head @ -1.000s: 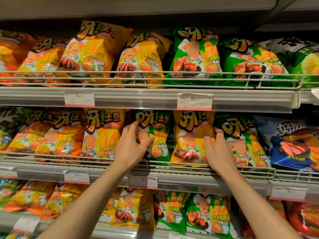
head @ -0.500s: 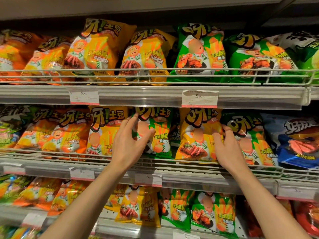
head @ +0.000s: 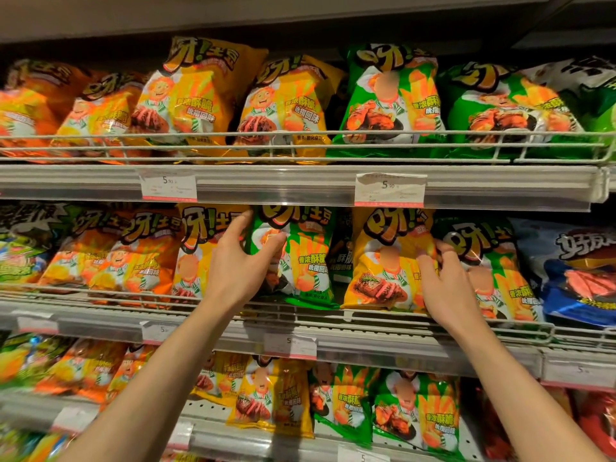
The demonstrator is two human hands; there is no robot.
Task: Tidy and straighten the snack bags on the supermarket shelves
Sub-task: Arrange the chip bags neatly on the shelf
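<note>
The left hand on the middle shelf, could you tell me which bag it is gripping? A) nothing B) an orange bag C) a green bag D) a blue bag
C: the left hand curls its fingers and thumb round the left edge of the green bag.

We face grey metal shelving in three tiers, each edged with a white wire rail (head: 333,135) and a clear price strip (head: 300,191) holding white price tags (head: 390,190). A grey panel (head: 233,11) overhangs the dim, shadowed top.
</note>
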